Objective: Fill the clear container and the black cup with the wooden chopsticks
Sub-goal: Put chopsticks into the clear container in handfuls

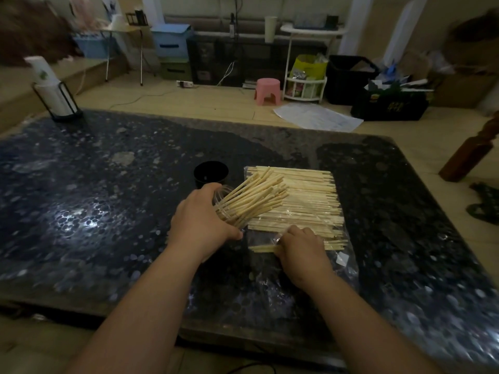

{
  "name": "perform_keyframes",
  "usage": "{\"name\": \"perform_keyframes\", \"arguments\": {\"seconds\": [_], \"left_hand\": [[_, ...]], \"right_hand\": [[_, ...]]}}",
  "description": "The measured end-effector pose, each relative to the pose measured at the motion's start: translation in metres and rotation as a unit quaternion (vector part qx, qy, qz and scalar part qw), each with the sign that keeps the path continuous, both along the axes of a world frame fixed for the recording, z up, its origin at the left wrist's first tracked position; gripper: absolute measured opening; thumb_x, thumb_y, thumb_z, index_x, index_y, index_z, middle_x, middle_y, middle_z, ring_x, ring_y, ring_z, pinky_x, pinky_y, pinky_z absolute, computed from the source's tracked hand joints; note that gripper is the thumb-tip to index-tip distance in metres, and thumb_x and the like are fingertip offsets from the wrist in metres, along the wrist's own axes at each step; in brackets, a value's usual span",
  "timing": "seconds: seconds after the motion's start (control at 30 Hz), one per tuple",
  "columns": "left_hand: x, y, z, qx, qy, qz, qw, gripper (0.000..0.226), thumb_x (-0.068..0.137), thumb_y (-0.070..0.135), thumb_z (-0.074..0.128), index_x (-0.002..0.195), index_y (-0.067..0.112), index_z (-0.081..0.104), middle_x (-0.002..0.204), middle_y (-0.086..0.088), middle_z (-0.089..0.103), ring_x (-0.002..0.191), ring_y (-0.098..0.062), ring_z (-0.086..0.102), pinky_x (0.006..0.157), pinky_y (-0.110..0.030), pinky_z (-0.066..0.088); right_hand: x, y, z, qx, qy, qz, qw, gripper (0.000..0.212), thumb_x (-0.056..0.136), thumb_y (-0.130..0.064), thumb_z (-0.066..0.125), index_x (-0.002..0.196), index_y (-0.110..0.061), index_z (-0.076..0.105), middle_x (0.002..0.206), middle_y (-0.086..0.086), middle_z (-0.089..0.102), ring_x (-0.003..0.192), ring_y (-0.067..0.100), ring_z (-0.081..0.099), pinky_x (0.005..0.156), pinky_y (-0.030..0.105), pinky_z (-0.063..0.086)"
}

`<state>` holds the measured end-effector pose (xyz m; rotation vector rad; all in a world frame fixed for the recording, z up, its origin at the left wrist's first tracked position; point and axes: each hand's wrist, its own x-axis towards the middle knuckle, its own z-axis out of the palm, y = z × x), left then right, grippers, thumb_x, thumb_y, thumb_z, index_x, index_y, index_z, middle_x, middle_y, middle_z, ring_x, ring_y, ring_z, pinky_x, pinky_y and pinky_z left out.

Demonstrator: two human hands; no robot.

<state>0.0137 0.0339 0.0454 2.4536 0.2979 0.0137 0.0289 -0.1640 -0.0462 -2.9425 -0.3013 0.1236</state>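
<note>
**Container tilted for loading, next sticks pinched**

The clear container is gripped by the left hand, fingers curled round it. It is tipped toward the right hand, likely so sticks can be slid in sideways. A bundle of wooden chopsticks fans from its mouth. The black cup, just beyond the left hand, appears empty, though its inside is dark. A few loose sticks are pinched by the right hand, beside the pile on plastic wrap.
</note>
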Motion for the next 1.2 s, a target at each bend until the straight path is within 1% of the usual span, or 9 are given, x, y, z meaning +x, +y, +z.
{"name": "perform_keyframes", "arguments": {"seconds": [0.13, 0.27, 0.4, 0.5, 0.8, 0.97, 1.1, 1.17, 1.2], "left_hand": [[0.0, -0.001, -0.001, 0.0, -0.001, -0.001, 1.0, 0.108, 0.054, 0.031, 0.097, 0.147, 0.033, 0.042, 0.14, 0.002, 0.051, 0.129, -0.023, 0.048, 0.107, -0.048, 0.044], [0.0, -0.002, -0.001, 0.003, -0.001, -0.001, 1.0, 0.108, 0.054, 0.032, 0.097, 0.147, 0.034, 0.042, 0.14, 0.002, 0.05, 0.13, -0.024, 0.047, 0.107, -0.048, 0.044], [0.0, -0.002, 0.0, 0.001, -0.004, -0.003, 1.0, 0.107, 0.054, 0.032, 0.097, 0.147, 0.033, 0.042, 0.141, 0.002, 0.051, 0.13, -0.024, 0.048, 0.107, -0.047, 0.044], [0.0, -0.002, 0.0, 0.001, -0.002, -0.005, 1.0, 0.107, 0.055, 0.032, 0.097, 0.147, 0.034, 0.042, 0.141, 0.002, 0.05, 0.13, -0.024, 0.047, 0.107, -0.047, 0.044], [0.001, -0.001, -0.001, -0.002, -0.007, -0.003, 1.0, 0.107, 0.054, 0.031, 0.097, 0.146, 0.034, 0.043, 0.139, 0.002, 0.052, 0.129, -0.024, 0.048, 0.107, -0.048, 0.044], [0.003, -0.004, -0.002, 0.001, -0.006, -0.009, 1.0, 0.106, 0.054, 0.032, 0.097, 0.145, 0.034, 0.043, 0.14, 0.001, 0.051, 0.13, -0.025, 0.047, 0.106, -0.049, 0.044], [0.004, -0.003, -0.002, -0.002, -0.015, -0.006, 1.0, 0.109, 0.053, 0.032, 0.096, 0.147, 0.032, 0.041, 0.141, 0.0, 0.05, 0.131, -0.026, 0.047, 0.107, -0.049, 0.043], [0.004, -0.003, -0.003, 0.002, -0.019, -0.003, 1.0, 0.109, 0.053, 0.031, 0.096, 0.147, 0.031, 0.042, 0.141, -0.001, 0.051, 0.13, -0.026, 0.047, 0.107, -0.049, 0.044], [0.004, -0.003, -0.003, 0.005, -0.021, -0.001, 1.0, 0.109, 0.053, 0.032, 0.097, 0.147, 0.031, 0.042, 0.14, -0.001, 0.051, 0.13, -0.026, 0.048, 0.106, -0.048, 0.044]], "right_hand": [[-0.001, -0.002, 0.002, 0.005, 0.013, -0.006, 1.0, 0.023, 0.099, -0.04, 0.052, 0.117, -0.027, 0.06, 0.122, -0.003, 0.05, 0.117, 0.024, 0.042, 0.096, 0.042, 0.032], [-0.002, -0.003, 0.005, 0.03, 0.026, 0.001, 0.999, 0.017, 0.098, -0.036, 0.054, 0.113, -0.034, 0.061, 0.117, -0.006, 0.055, 0.116, 0.022, 0.046, 0.098, 0.041, 0.031], [-0.002, -0.003, 0.004, 0.02, 0.031, 0.007, 0.999, 0.025, 0.098, -0.033, 0.056, 0.122, -0.037, 0.061, 0.12, -0.006, 0.057, 0.117, 0.022, 0.048, 0.102, 0.043, 0.031], [-0.001, -0.004, 0.001, 0.012, 0.03, 0.012, 0.999, 0.026, 0.098, -0.033, 0.055, 0.124, -0.035, 0.06, 0.12, -0.005, 0.058, 0.116, 0.023, 0.048, 0.1, 0.042, 0.033], [-0.012, -0.006, 0.0, -0.045, 0.01, 0.047, 0.998, 0.021, 0.097, -0.028, 0.047, 0.117, -0.023, 0.052, 0.119, 0.002, 0.053, 0.112, 0.026, 0.047, 0.097, 0.039, 0.033], [-0.021, -0.005, 0.028, -0.029, 0.023, 0.056, 0.998, 0.028, 0.097, -0.021, 0.046, 0.124, -0.021, 0.047, 0.12, 0.008, 0.063, 0.108, 0.031, 0.059, 0.087, 0.04, 0.045], [-0.027, -0.003, 0.046, -0.021, 0.035, 0.066, 0.997, 0.031, 0.097, -0.029, 0.046, 0.127, -0.021, 0.045, 0.119, 0.009, 0.064, 0.106, 0.033, 0.061, 0.083, 0.039, 0.047], [-0.031, -0.003, 0.053, -0.028, 0.007, 0.077, 0.997, 0.035, 0.095, -0.039, 0.046, 0.126, -0.024, 0.05, 0.114, 0.008, 0.066, 0.104, 0.033, 0.062, 0.079, 0.037, 0.045], [-0.032, -0.003, 0.057, -0.03, -0.018, 0.085, 0.996, 0.035, 0.092, -0.043, 0.046, 0.121, -0.024, 0.054, 0.11, 0.007, 0.067, 0.101, 0.033, 0.062, 0.074, 0.036, 0.042]]}}
